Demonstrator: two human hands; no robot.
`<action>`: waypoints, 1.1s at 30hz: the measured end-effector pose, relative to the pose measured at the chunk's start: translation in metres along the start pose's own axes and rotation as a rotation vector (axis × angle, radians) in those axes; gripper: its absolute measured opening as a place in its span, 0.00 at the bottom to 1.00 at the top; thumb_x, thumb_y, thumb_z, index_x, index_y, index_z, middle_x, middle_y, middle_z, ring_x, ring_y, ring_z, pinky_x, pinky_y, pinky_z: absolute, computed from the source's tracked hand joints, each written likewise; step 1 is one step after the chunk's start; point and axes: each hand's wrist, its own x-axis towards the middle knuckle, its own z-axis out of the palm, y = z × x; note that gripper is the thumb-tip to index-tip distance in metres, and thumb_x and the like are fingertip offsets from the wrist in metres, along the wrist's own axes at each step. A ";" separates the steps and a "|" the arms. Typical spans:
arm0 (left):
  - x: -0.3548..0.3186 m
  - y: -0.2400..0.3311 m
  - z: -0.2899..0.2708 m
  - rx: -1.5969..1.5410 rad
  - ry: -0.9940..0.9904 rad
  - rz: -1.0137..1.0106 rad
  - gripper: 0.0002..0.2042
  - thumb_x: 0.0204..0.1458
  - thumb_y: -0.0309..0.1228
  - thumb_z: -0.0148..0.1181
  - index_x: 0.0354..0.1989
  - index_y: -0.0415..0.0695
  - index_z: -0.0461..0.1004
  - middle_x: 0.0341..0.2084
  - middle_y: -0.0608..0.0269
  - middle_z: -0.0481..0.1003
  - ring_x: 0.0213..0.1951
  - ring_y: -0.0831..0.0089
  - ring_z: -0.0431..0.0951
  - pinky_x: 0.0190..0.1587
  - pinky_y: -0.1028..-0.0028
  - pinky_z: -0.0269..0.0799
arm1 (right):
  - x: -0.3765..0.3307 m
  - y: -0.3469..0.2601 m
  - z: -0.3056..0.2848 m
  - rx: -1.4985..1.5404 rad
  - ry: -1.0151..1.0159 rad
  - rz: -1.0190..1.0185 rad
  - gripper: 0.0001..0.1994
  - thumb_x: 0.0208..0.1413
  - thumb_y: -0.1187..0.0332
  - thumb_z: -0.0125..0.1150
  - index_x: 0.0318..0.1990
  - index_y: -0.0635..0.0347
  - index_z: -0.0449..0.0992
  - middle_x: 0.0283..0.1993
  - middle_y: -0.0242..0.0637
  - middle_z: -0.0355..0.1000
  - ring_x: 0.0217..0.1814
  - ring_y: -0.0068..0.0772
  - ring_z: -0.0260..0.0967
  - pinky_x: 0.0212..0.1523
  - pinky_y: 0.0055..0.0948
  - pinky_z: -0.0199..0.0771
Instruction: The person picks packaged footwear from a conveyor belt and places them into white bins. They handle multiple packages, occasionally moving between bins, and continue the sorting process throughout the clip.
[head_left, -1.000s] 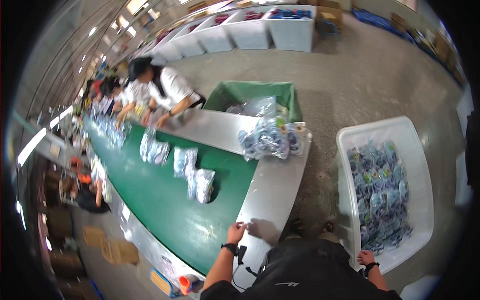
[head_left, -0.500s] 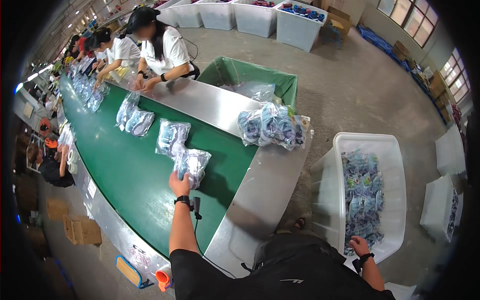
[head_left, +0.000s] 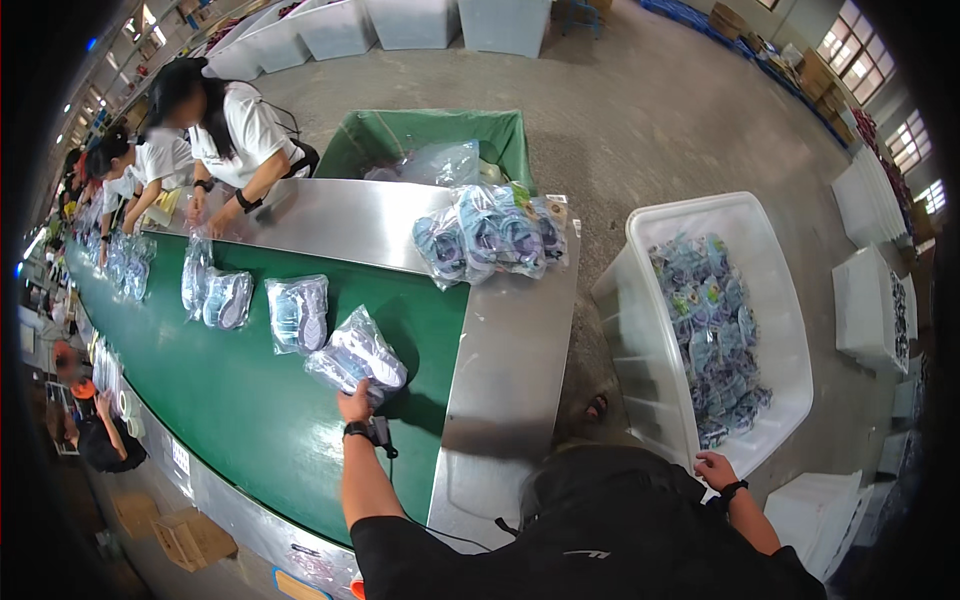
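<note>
On the green conveyor belt point(head_left: 270, 400), my left hand point(head_left: 355, 402) grips the near edge of a clear plastic bag of shoes point(head_left: 360, 352), light blue with pale soles. Another bag of shoes point(head_left: 298, 314) lies just beyond it, and a further bag point(head_left: 228, 299) sits farther left. My right hand point(head_left: 714, 470) hangs at the near rim of a white plastic bin point(head_left: 625, 275), fingers loosely bent and apart, with nothing visible in them. Inside that bin is a heap of bagged shoes point(head_left: 710, 335). More bagged shoes point(head_left: 500, 235) are piled on the metal table end point(head_left: 505, 370).
Across the belt, a person in a white shirt point(head_left: 245, 130) works with both hands at the metal ledge point(head_left: 330, 215); others stand farther along. A green-lined container point(head_left: 430, 130) is behind the ledge. White bins point(head_left: 870, 305) line the right side, cardboard boxes point(head_left: 195, 538) the left floor.
The view has swung to the right. In my left hand the bag of shoes has turned and now lies more slantwise. My right hand has shifted from over the bin's contents to its near rim.
</note>
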 end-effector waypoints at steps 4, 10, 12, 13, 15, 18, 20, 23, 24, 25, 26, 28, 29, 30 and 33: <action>-0.061 -0.030 0.043 0.109 0.204 0.599 0.44 0.44 0.27 0.75 0.68 0.35 0.54 0.55 0.46 0.65 0.51 0.63 0.73 0.41 0.69 0.78 | 0.005 -0.004 0.006 -0.047 0.005 -0.001 0.22 0.57 0.61 0.64 0.53 0.68 0.76 0.33 0.41 0.81 0.36 0.32 0.80 0.41 0.31 0.77; -0.189 -0.052 0.064 -0.051 -0.036 0.558 0.33 0.50 0.15 0.64 0.65 0.42 0.59 0.58 0.59 0.61 0.55 0.62 0.71 0.55 0.60 0.74 | 0.024 -0.027 0.007 0.051 -0.017 -0.081 0.21 0.57 0.63 0.64 0.53 0.69 0.75 0.33 0.38 0.80 0.35 0.26 0.77 0.40 0.28 0.76; -0.221 -0.055 0.068 -0.398 -0.084 0.154 0.27 0.59 0.26 0.59 0.67 0.47 0.60 0.58 0.61 0.64 0.52 0.64 0.72 0.52 0.65 0.74 | 0.034 -0.035 0.006 0.013 -0.040 -0.121 0.21 0.57 0.63 0.64 0.53 0.69 0.75 0.34 0.38 0.80 0.36 0.27 0.77 0.40 0.28 0.76; -0.227 -0.053 0.065 -0.482 -0.113 -0.062 0.29 0.62 0.32 0.59 0.70 0.51 0.56 0.61 0.64 0.63 0.48 0.65 0.72 0.47 0.69 0.73 | 0.039 -0.039 0.007 -0.001 -0.055 -0.130 0.21 0.57 0.63 0.64 0.53 0.69 0.76 0.34 0.38 0.80 0.36 0.27 0.77 0.40 0.28 0.76; -0.234 -0.050 0.072 -0.641 -0.151 -0.150 0.37 0.60 0.34 0.63 0.74 0.53 0.48 0.65 0.59 0.60 0.46 0.66 0.72 0.45 0.69 0.72 | 0.048 -0.047 0.008 0.001 -0.056 -0.122 0.20 0.57 0.63 0.64 0.53 0.68 0.76 0.34 0.38 0.80 0.36 0.28 0.77 0.41 0.29 0.76; -0.237 -0.047 0.095 -0.278 -0.155 0.100 0.52 0.52 0.35 0.73 0.77 0.48 0.37 0.70 0.44 0.50 0.62 0.57 0.63 0.63 0.61 0.65 | 0.061 -0.065 0.007 -0.042 -0.079 -0.185 0.21 0.57 0.61 0.65 0.53 0.66 0.76 0.36 0.40 0.79 0.38 0.33 0.77 0.42 0.32 0.76; -0.242 -0.044 0.108 0.041 -0.103 0.337 0.53 0.50 0.33 0.74 0.77 0.45 0.37 0.70 0.44 0.50 0.66 0.56 0.60 0.66 0.60 0.62 | 0.066 -0.087 0.006 -0.112 -0.061 -0.293 0.21 0.56 0.61 0.65 0.54 0.66 0.76 0.36 0.41 0.79 0.38 0.33 0.77 0.43 0.32 0.76; -0.247 -0.034 0.120 0.048 -0.112 0.300 0.55 0.48 0.30 0.74 0.77 0.44 0.36 0.69 0.47 0.53 0.64 0.56 0.62 0.63 0.59 0.65 | 0.069 -0.133 -0.003 -0.154 -0.061 -0.409 0.21 0.57 0.63 0.65 0.55 0.66 0.75 0.38 0.41 0.78 0.40 0.34 0.77 0.45 0.32 0.76; -0.248 -0.031 0.124 -0.132 -0.158 0.180 0.54 0.48 0.30 0.73 0.77 0.45 0.35 0.67 0.47 0.56 0.62 0.56 0.65 0.60 0.59 0.68 | 0.067 -0.151 -0.006 -0.132 -0.064 -0.453 0.21 0.57 0.64 0.65 0.55 0.66 0.75 0.39 0.42 0.78 0.40 0.34 0.77 0.45 0.33 0.76; -0.250 -0.028 0.128 -0.312 -0.204 0.057 0.54 0.48 0.30 0.72 0.77 0.45 0.35 0.65 0.47 0.59 0.60 0.56 0.68 0.58 0.59 0.71 | 0.063 -0.169 -0.009 -0.104 -0.065 -0.488 0.21 0.57 0.64 0.64 0.55 0.67 0.75 0.39 0.42 0.78 0.41 0.34 0.77 0.46 0.33 0.76; -0.248 -0.024 0.127 -0.267 -0.242 -0.131 0.49 0.51 0.30 0.68 0.76 0.48 0.38 0.55 0.51 0.68 0.49 0.59 0.76 0.48 0.61 0.78 | 0.059 -0.188 -0.010 -0.062 -0.074 -0.534 0.21 0.58 0.65 0.64 0.56 0.67 0.75 0.41 0.44 0.78 0.42 0.36 0.77 0.47 0.33 0.76; -0.247 -0.018 0.136 -0.530 -0.471 -0.224 0.27 0.56 0.31 0.62 0.63 0.48 0.57 0.46 0.57 0.72 0.40 0.63 0.78 0.34 0.67 0.79 | 0.047 -0.224 -0.014 -0.039 -0.067 -0.625 0.20 0.59 0.66 0.63 0.57 0.66 0.74 0.43 0.45 0.78 0.44 0.36 0.77 0.48 0.34 0.76; -0.248 -0.015 0.142 -0.588 -0.500 -0.380 0.20 0.57 0.31 0.60 0.56 0.47 0.62 0.45 0.58 0.71 0.41 0.63 0.78 0.31 0.68 0.78 | 0.039 -0.240 -0.017 -0.050 -0.049 -0.695 0.20 0.60 0.66 0.62 0.57 0.65 0.74 0.43 0.44 0.77 0.44 0.36 0.76 0.49 0.33 0.75; -0.254 -0.015 0.147 -0.586 -0.508 -0.471 0.17 0.58 0.32 0.60 0.53 0.49 0.64 0.40 0.62 0.71 0.34 0.69 0.76 0.25 0.72 0.73 | 0.032 -0.254 -0.019 -0.079 -0.045 -0.728 0.20 0.59 0.66 0.63 0.57 0.64 0.74 0.44 0.45 0.77 0.46 0.39 0.76 0.50 0.35 0.75; -0.277 -0.004 0.162 -0.379 -0.618 -0.370 0.14 0.59 0.33 0.60 0.50 0.52 0.65 0.30 0.69 0.70 0.22 0.79 0.70 0.16 0.78 0.62 | 0.014 -0.282 -0.019 -0.147 -0.051 -0.891 0.21 0.58 0.64 0.64 0.58 0.61 0.73 0.49 0.45 0.75 0.52 0.48 0.74 0.53 0.41 0.73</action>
